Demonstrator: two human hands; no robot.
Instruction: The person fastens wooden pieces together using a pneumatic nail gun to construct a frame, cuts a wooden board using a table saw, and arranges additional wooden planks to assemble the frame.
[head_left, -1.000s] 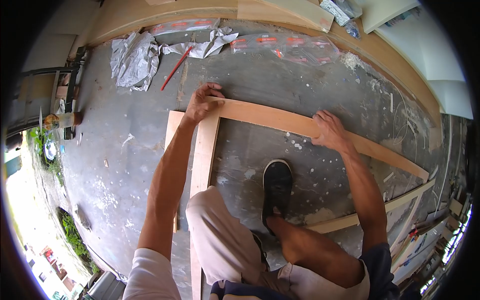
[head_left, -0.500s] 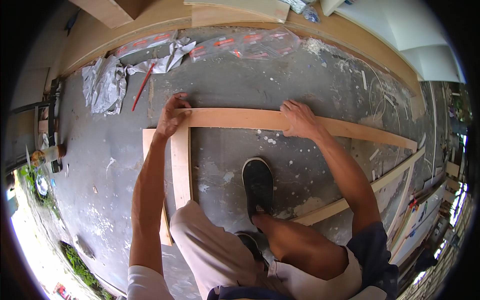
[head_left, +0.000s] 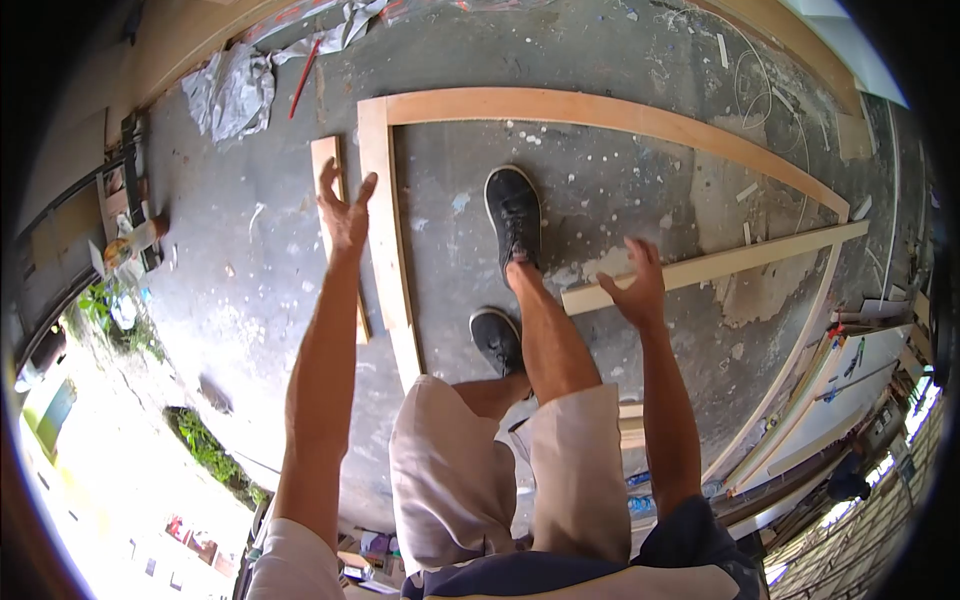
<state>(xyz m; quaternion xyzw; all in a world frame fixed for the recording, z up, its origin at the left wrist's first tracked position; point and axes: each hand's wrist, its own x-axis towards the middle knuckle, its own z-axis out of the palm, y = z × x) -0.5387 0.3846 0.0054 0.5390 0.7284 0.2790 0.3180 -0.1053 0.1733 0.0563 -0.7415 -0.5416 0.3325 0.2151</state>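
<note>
hands (head_left: pixel 346 217) (head_left: pixel 640 290) spread above wooden boards (head_left: pixel 385 250); jar-like container (head_left: pixel 138 240) left, contents unclear

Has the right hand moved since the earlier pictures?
Yes: the right hand has come off the far board and drawn back, farther from the red stick.

Positions are referred to the front shoe (head_left: pixel 513 215). Ahead of the shoe, bare floor (head_left: pixel 450 160) offers passage up to the long board (head_left: pixel 600 113), which bars the way crosswise. To its left, room extends as far as the side board (head_left: pixel 388 270); farther left, the short board (head_left: pixel 324 150) leaves a narrow gap, partly masked by the left hand (head_left: pixel 345 215). To its right and rearward, the pale batten (head_left: pixel 750 262) lies slantwise, partly covered from view by the right hand (head_left: pixel 638 290). Directly behind, the rear shoe (head_left: pixel 495 340) and bare leg (head_left: pixel 553 325) obstruct.
</note>
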